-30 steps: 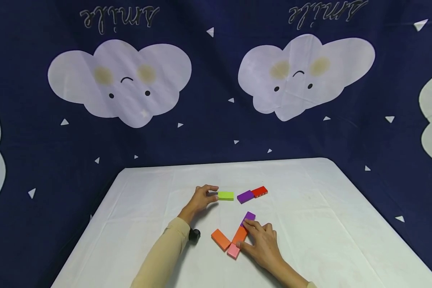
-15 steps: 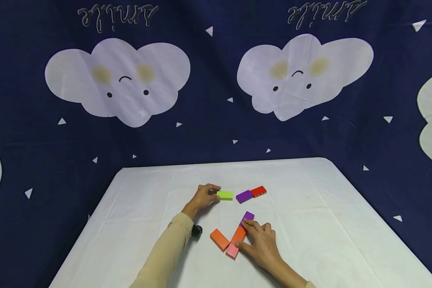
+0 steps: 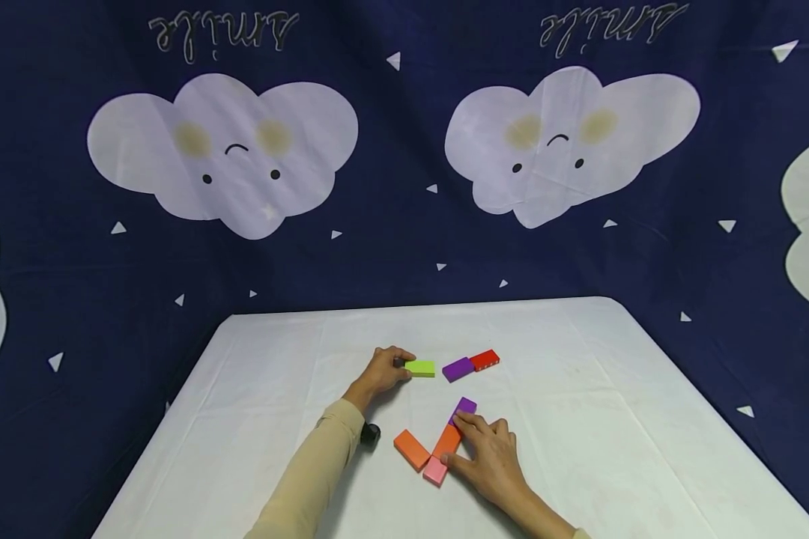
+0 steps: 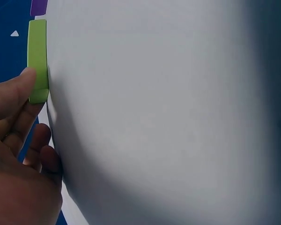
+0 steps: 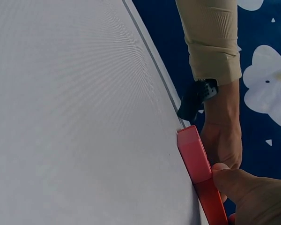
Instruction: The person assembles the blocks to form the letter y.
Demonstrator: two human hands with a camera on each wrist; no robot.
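Note:
My left hand [image 3: 379, 372] pinches the left end of a lime-green block [image 3: 421, 368] between thumb and fingers; in the left wrist view the thumb lies on the green block [image 4: 38, 51]. A slanting row on the table joins a pink block [image 3: 434, 471], an orange block [image 3: 447, 442] and a purple block [image 3: 464, 406]. Along this row my right hand [image 3: 495, 458] holds the orange block, thumb near the pink end and index finger near the purple end. In the right wrist view the thumb presses beside the seam of the pink block [image 5: 193, 157] and orange block [image 5: 209, 200].
A second orange block [image 3: 412, 450] lies at an angle, its corner at the row's lower part. Farther back, another purple block [image 3: 458, 369] meets a red block [image 3: 485, 359] with white dots on its side. The white table [image 3: 566, 352] ends at a dark blue cloud-patterned cloth [image 3: 404, 262].
The left hand has come slightly right, its fingers closing in on the green block's end. The right hand and the slanting row stay where they were.

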